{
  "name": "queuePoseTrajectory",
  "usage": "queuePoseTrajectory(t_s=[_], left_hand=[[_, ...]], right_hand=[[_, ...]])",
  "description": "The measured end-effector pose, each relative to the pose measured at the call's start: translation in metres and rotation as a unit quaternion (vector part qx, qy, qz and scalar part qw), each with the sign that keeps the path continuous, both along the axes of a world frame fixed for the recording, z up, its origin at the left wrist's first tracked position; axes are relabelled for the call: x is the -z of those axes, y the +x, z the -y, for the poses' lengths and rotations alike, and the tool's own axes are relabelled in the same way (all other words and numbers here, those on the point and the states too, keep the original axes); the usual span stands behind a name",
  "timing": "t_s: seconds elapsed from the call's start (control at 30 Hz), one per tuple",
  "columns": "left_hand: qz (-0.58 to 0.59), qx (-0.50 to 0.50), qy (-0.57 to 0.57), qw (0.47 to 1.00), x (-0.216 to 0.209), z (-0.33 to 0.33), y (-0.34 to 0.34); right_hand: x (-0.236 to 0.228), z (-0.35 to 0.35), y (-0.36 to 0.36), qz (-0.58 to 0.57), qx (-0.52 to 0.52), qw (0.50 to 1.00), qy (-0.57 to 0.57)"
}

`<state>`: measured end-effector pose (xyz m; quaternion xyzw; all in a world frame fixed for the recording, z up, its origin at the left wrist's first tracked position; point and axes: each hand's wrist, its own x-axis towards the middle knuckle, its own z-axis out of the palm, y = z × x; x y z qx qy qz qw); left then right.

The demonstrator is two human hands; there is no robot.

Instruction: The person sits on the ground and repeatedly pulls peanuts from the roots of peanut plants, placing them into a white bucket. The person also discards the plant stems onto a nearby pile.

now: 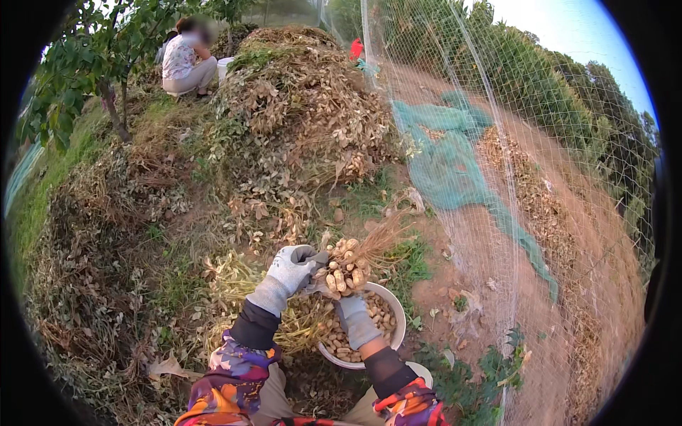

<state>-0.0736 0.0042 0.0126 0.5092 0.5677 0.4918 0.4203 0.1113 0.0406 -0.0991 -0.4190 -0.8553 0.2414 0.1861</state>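
Observation:
My left hand (293,270), in a grey-and-white work glove, is closed round a bunch of peanut plant. Clustered pods (344,275) hang from the bunch, and its thin dry roots fan out to the right. Just below the pods is my gloved right hand (357,321), close against the cluster, with its fingers mostly hidden. Under both hands stands a white bucket (399,312) holding many loose peanuts (381,312). Pulled plant stems (302,326) lie against the bucket's left side.
A large heap of dried peanut plants (305,106) rises ahead. Pale netting (462,234) with bunched green mesh (451,167) runs along the right. Another person (186,60) squats at the far left beside a white bucket (225,67). A small tree (114,106) grows at the left.

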Motion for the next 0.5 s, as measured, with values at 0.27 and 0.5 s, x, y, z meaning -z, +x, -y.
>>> queuePoseTrajectory(t_s=[0.27,0.5], left_hand=[[0.306,-0.026,0.002,0.952,0.009,0.002,0.014],[0.381,0.034,0.035,0.923,-0.016,0.021,0.007]], right_hand=[[0.011,0.003,0.003,-0.013,0.013,0.999,-0.033],[0.011,-0.002,0.017,-0.161,0.023,0.982,-0.099]])
